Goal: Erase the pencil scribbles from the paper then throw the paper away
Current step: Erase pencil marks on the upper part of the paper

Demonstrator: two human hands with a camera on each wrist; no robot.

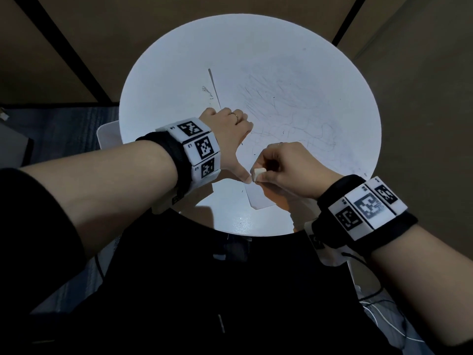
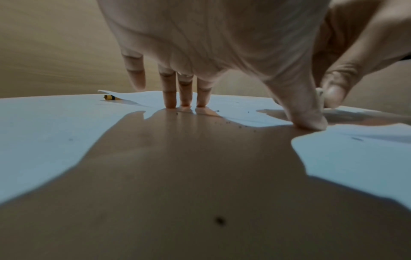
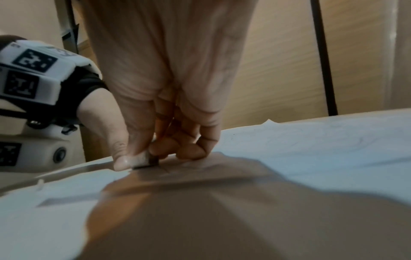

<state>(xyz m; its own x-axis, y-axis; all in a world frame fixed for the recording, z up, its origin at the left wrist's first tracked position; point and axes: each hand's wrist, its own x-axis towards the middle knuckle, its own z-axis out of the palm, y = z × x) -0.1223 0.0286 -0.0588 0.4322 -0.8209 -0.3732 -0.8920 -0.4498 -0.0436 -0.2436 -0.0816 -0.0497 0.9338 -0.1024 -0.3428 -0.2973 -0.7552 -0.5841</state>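
White eraser (image 1: 258,173) pinched in right hand (image 1: 289,167); left hand (image 1: 231,131) presses flat, fingers straight, on scribbled paper (image 1: 294,108).

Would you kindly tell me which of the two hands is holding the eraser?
The right hand: it pinches the white eraser on the paper, whereas the left hand presses the sheet with spread, straight fingers.

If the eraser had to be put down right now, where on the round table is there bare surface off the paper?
Bare table shows left of the paper, beyond the left hand, apart from the pencil along the paper's edge and some crumbs. A thin strip lies at the near rim. It is crowded where the left thumb meets the right hand pinching the eraser.
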